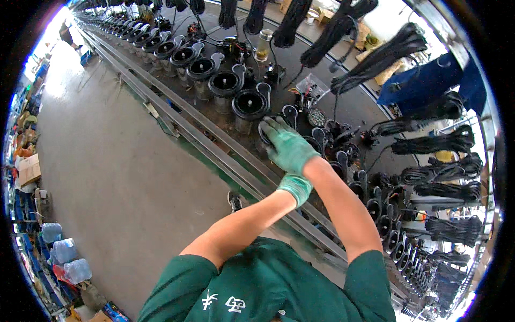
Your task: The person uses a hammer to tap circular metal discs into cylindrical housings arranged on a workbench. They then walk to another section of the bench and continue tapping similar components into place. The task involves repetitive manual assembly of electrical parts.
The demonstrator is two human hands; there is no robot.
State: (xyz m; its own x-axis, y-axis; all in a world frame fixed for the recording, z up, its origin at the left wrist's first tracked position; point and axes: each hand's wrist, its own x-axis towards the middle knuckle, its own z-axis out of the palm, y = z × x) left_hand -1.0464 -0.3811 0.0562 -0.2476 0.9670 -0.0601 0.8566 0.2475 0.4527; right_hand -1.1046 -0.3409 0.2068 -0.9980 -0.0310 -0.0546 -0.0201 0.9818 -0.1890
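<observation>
My right hand (289, 146), in a green glove, rests on the black round top of a pump (263, 134) in the row. Its fingers stretch out over the top and cover most of it. Close below, my left hand (296, 188) wears the same kind of glove; its fingers are hidden behind my right hand and wrist. Just to the left stands a neighbouring pump (250, 103) with an open round black top and a curved outlet. A loose black curved part (290, 112) lies beyond my right hand.
More pumps (201, 67) line the dark bench to the far left and near right. Bundled black cables (383, 59) hang above it. A glass jar (263, 45) and a clear bag (312, 86) sit on top. Metal rails (214, 145) edge the bench; water jugs (64, 251) stand at left.
</observation>
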